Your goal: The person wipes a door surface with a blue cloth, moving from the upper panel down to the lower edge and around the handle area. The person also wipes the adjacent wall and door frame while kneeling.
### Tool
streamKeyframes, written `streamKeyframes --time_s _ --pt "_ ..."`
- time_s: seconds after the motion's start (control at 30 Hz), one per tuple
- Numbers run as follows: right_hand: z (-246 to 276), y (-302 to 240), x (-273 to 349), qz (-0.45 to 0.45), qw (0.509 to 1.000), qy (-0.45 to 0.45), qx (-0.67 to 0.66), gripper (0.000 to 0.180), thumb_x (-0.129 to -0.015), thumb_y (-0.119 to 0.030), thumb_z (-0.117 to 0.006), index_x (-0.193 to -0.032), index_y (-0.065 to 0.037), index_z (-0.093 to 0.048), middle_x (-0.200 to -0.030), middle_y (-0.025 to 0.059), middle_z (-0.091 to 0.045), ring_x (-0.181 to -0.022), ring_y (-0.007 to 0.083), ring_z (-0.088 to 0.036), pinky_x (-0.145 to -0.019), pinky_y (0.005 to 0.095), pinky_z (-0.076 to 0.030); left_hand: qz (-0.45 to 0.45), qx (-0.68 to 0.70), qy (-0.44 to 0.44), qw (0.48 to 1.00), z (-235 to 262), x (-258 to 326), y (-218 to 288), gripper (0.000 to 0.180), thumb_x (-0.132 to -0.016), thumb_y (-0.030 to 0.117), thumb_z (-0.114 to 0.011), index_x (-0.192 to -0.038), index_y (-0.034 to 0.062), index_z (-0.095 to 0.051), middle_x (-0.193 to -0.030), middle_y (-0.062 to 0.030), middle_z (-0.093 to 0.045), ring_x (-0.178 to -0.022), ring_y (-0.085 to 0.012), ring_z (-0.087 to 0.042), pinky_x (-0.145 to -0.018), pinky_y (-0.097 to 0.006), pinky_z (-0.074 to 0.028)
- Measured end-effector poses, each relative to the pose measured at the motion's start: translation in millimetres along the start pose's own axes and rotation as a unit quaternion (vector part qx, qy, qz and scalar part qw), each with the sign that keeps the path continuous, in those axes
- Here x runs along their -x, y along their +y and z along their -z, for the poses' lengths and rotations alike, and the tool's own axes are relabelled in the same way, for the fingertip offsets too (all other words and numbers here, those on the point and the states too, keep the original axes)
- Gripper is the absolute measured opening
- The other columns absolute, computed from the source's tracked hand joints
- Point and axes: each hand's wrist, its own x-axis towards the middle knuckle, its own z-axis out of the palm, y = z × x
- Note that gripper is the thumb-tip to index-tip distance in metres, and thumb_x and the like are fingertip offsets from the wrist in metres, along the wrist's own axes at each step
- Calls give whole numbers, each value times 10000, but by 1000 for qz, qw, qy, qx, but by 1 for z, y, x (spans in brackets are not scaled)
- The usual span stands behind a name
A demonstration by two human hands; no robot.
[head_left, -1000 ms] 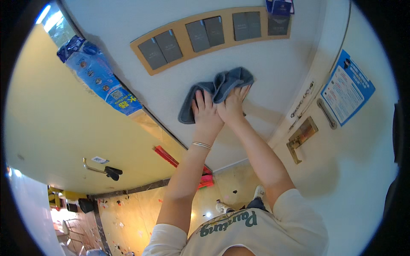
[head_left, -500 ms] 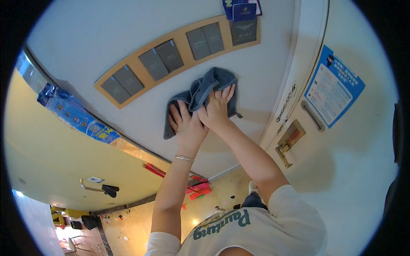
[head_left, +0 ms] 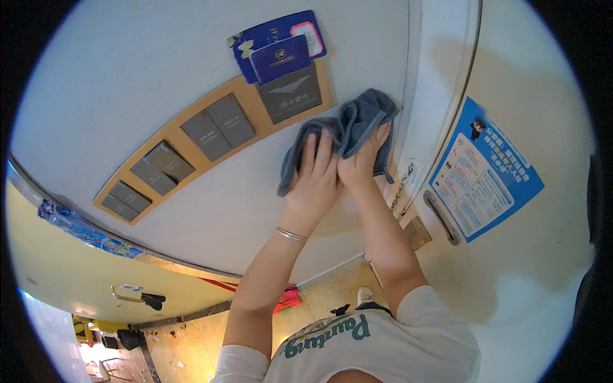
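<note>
A dark grey-blue cloth [head_left: 369, 113] lies bunched and folded against the white wall, just below the right end of a wooden-framed switch panel [head_left: 250, 105]. My left hand [head_left: 314, 179] holds the cloth's left part to the wall, its fingers stretched upward over the fabric. Close beside it, my right hand [head_left: 359, 167] grips the right part, with some fingers covered by folds. Dark grey switches sit in the frame, and blue cards [head_left: 281, 59] stick up from its right-hand slot.
A white door on the right carries a blue poster [head_left: 488, 172], a metal pull handle [head_left: 442, 217] and a door chain [head_left: 400, 193]. To the left, a yellowish door has a lever handle [head_left: 137, 295]. Something red [head_left: 288, 299] lies on the tiled floor below.
Both hands and the cloth have moved right along the wall, toward the door frame. My view has shifted too, so the panel and its cards appear farther left and lower.
</note>
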Motion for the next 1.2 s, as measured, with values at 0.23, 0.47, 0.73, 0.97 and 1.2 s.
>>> streamKeyframes --time_s 0.23,0.47,0.73,0.97,1.2 --pt "16 1 -82 71 996 36 -48 574 -663 -86 -478 -1232 -16 -516 -1249 197 -473 -1230 423 -331 -1056 575 -149 24 65 61 996 1 -39 18 594 -786 333 -625 -1286 40 -495 -1408 -136 -394 -1259 -295 -433 -992 -379 -358" --pt "17 9 -92 81 995 50 -41 543 -664 -137 -511 -1196 -30 -544 -1221 184 -491 -1201 429 -361 -1038 576 -188 15 21 63 998 -3 -45 25 623 -779 319 -647 -1307 39 -469 -1362 -168 -426 -1223 -332 -455 -985 -390 -382" --pt "-3 47 77 -104 995 9 4 617 -775 -327 -522 -1242 68 -441 -1347 319 -327 -1262 531 -230 -1053 605 -113 -107 -21 -128 986 -44 74 27 458 -852 308 -583 -1210 28 -525 -1260 -173 -494 -1158 -329 -489 -989 -405 -378" --pt "-5 81 263 -305 950 -67 9 547 -877 -310 -518 -1288 30 -397 -1394 288 -272 -1315 443 -200 -1076 550 -109 20 256 -309 916 -75 178 32 462 -881 236 -537 -1282 21 -461 -1264 -179 -517 -1176 -356 -473 -994 -437 -360" --pt "-11 27 149 -163 983 -74 32 619 -826 -316 -560 -1284 62 -385 -1320 302 -347 -1294 462 -220 -1054 610 -97 137 145 -194 960 -31 117 18 500 -819 282 -609 -1203 -13 -484 -1217 -286 -440 -1146 -522 -380 -960 -582 -313"
